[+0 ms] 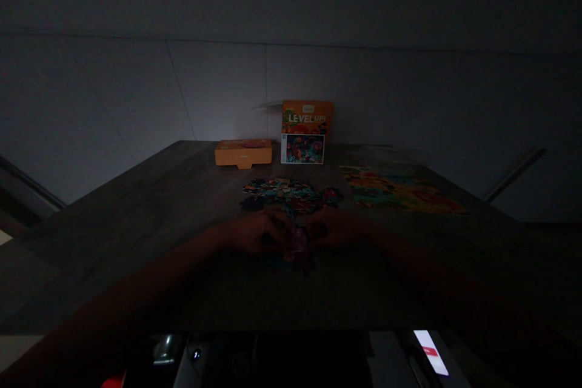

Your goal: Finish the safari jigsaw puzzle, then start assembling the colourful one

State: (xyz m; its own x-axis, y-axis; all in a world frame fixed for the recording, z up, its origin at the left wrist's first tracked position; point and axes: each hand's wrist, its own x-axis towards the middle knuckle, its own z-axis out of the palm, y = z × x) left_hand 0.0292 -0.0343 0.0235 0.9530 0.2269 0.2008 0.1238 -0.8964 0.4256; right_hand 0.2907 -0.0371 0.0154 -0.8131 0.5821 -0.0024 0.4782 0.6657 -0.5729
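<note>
In the dim head view, my left hand and my right hand meet close together over the table. Purple jigsaw puzzle pieces show between them, with the fingers of both hands closed on their edges. Some darker joined pieces lie just below the fingers, hard to make out in the gloom. Right behind my hands is a loose heap of jigsaw puzzle pieces in mixed colours.
An orange puzzle box stands upright by the wall, its flap out to the left. Beside it lies a flat orange box. A colourful assembled puzzle is at the right. A lit screen glows below the table edge.
</note>
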